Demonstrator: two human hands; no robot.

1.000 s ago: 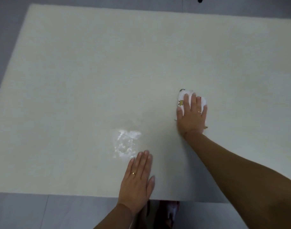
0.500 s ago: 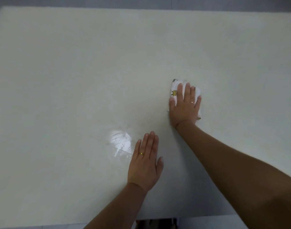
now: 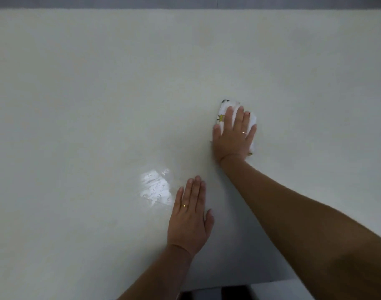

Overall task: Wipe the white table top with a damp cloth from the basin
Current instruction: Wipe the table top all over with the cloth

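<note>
Cloth (image 3: 224,110) farther out, under right hand (image 3: 234,135)

Beyond the far edge I see a strip of grey floor (image 3: 120,2), and more floor below me, dim.

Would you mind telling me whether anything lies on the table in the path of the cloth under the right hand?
Nothing visible does. The right hand presses the cloth flat on the table, bare all round. Only the left hand rests nearer, beside a shiny patch.
</note>
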